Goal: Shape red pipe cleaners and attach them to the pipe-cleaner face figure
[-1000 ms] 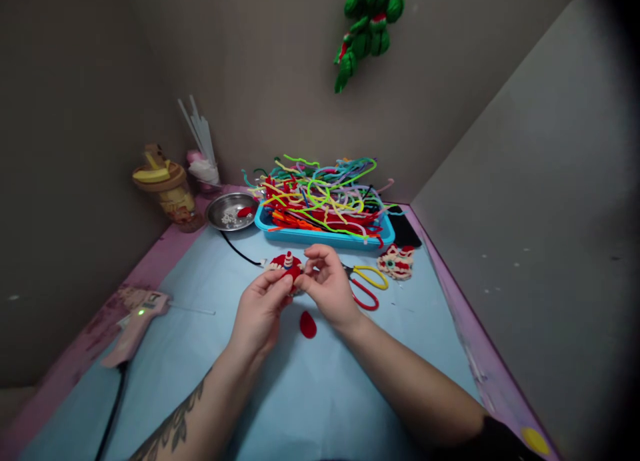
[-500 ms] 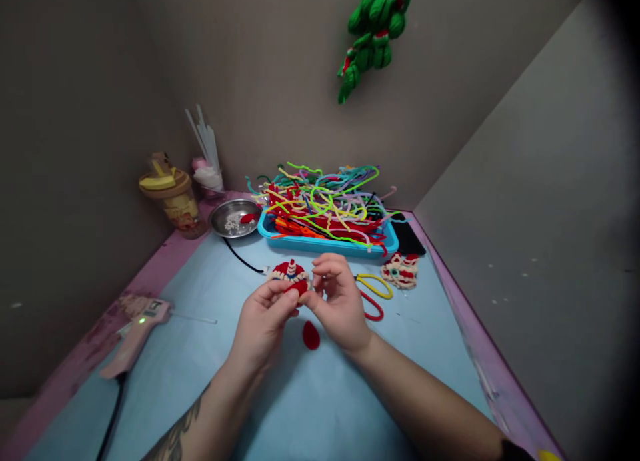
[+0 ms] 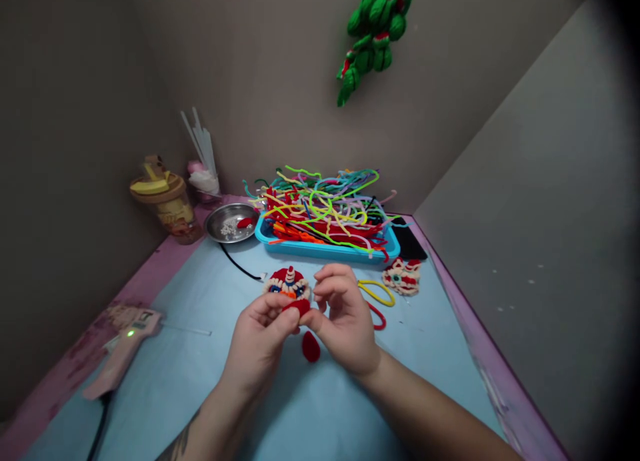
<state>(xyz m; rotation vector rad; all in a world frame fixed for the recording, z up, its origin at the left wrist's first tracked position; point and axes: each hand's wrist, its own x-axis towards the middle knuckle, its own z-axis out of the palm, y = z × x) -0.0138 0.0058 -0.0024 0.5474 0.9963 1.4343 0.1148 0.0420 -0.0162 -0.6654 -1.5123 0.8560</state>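
Note:
My left hand [image 3: 260, 334] pinches a small red fuzzy piece [image 3: 299, 306] between thumb and fingers. Its right end is met by the thumb of my right hand [image 3: 346, 321], whose fingers are curled above. Just below lies a red teardrop-shaped fuzzy piece [image 3: 311, 347] on the blue mat. Behind my hands sits a red, cream and blue pipe-cleaner figure [image 3: 287, 282] with a striped peak and an orange part, its lower edge hidden by my fingers. Scissors [image 3: 377, 293] with one yellow and one red handle loop are partly covered by my right hand.
A pink glue gun [image 3: 125, 347] with a lit green light rests at left, its cord trailing forward. A blue tray [image 3: 325, 249] of pipe cleaners, a metal bowl [image 3: 215, 231], a lidded cup [image 3: 175, 211] and a black phone [image 3: 411, 239] stand behind. Another red-cream piece [image 3: 403, 276] lies right.
The view has shifted slightly, so the table things sit a little lower. My hands stay together at the red piece, and more of the pipe-cleaner figure shows behind them.

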